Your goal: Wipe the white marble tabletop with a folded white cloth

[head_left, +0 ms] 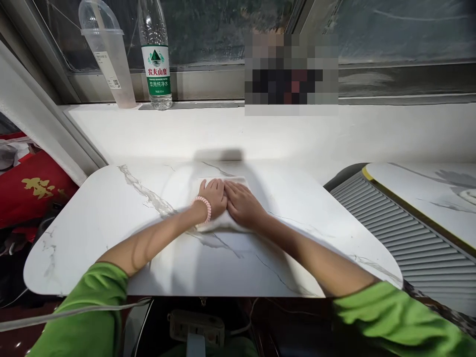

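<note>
Your marble table (111,213) fills the view. At its middle lies the white cloth (219,225), directly under both palms. Your left hand (212,194) and right hand (241,203) press flat side by side, fingers extended, gripping nothing. On the sill, the bottle (155,59) reads 农夫山泉, 饮用纯净水, beside a lidded cup (107,59).

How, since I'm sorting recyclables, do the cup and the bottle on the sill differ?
The cup is wide, tapered and dome-lidded; the bottle is narrower. The bottle bears a big green label; the cup only a small white sticker. Both are clear plastic, standing upright on the windowsill.
</note>
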A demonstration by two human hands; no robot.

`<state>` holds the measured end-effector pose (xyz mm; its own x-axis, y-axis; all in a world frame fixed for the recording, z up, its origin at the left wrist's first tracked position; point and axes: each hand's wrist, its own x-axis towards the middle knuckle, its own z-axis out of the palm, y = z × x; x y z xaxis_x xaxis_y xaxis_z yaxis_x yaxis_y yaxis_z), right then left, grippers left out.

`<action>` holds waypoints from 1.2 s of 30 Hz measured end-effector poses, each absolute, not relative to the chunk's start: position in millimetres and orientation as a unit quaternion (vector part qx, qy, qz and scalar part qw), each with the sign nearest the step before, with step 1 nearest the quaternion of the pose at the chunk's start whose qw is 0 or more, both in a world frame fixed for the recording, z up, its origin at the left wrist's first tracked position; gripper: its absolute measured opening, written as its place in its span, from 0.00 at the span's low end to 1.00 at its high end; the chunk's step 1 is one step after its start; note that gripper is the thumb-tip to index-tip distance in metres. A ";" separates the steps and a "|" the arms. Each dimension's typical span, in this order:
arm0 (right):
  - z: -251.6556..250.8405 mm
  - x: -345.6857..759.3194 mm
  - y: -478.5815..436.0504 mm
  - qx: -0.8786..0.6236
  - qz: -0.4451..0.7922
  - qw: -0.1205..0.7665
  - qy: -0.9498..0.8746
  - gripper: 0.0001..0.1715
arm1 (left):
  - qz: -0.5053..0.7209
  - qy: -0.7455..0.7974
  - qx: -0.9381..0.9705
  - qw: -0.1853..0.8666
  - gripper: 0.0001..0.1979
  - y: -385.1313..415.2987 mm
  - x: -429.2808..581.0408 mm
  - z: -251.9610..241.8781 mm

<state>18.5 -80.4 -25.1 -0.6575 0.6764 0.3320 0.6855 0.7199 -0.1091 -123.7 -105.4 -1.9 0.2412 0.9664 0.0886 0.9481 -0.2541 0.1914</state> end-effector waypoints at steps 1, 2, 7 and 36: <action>-24.1 16.1 -62.4 -0.371 -0.009 0.178 -0.912 0.32 | 0.097 0.612 0.783 0.041 0.24 -89.6 -124.6 -1.8; -23.2 13.6 -45.7 -0.365 -0.004 0.180 -0.913 0.32 | 0.103 0.618 0.779 0.035 0.23 -75.3 -125.4 -1.4; -22.4 3.4 1.6 -0.375 0.019 0.197 -0.906 0.31 | 0.113 0.643 0.756 0.032 0.19 -35.5 -128.9 0.0; -36.8 163.1 -163.9 -0.397 -0.090 0.203 -0.891 0.32 | 0.087 0.511 0.849 0.106 0.31 -170.7 -0.1 0.0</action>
